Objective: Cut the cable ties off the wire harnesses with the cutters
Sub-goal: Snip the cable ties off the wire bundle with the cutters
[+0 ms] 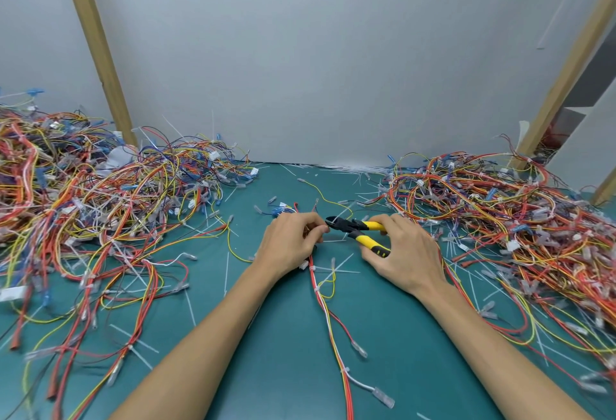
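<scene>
- Yellow-and-black grips on cutters, dark steel head, handles splayed apart, nose aimed at the left fingertips; held low over teal mat.
- Wire harness: thin red, white and yellow leads in one bundle, running from just left of the cutters' head down toward the camera; clear-sleeved terminals on the loose ends.
- White cable tie cinched round that bundle, just below and left of the cutters, tail poking out sideways.
- Left hand: right beside the cutters' head, palm down, fingers curled in, fingertips pinching the harness leads at the nose; forearm stretched straight out over the mat.
- Right hand: wrapped round the cutters' handles, thumb on the near grip, fingers over the far grip, wrist low.
- Hands close together, not touching each other, cutters' head between them.
- Blade contact with any tie or wire: cannot tell, covered by fingertips.
- Left heap of tangled red, orange, yellow and blue harnesses, well left of the cutters.
- Right heap, same mix, just right of the cutters and spilling toward the camera.
- Loose white tie offcuts scattered on the mat all round the cutters.
- Grey wall behind the cutters, wooden post leaning up it on the left.
</scene>
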Motion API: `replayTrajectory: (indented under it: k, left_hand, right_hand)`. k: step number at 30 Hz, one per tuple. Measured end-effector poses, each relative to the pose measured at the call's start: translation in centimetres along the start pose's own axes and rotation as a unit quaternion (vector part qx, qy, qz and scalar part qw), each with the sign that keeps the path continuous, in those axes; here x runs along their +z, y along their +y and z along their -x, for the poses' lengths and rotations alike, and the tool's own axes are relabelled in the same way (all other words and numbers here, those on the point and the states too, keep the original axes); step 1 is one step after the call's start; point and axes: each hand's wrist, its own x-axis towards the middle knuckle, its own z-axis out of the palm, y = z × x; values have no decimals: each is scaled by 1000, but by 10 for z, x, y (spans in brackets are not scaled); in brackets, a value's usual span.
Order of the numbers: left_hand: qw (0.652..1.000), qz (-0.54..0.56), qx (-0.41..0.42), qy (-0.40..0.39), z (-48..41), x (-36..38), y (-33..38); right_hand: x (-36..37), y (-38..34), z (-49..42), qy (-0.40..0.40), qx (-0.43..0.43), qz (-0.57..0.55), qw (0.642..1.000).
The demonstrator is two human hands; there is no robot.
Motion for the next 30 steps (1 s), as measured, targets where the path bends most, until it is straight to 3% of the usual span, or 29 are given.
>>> replayTrajectory:
  k: [9,30]
  left_hand:
    - [1000,-19,5,17,3,0,1]
    - [999,30,-9,-7,0,-2,-1]
  right_hand:
    - [-4,-4,-1,-54,37,-18,998]
    - [-4,-3,-1,-73,63,-13,995]
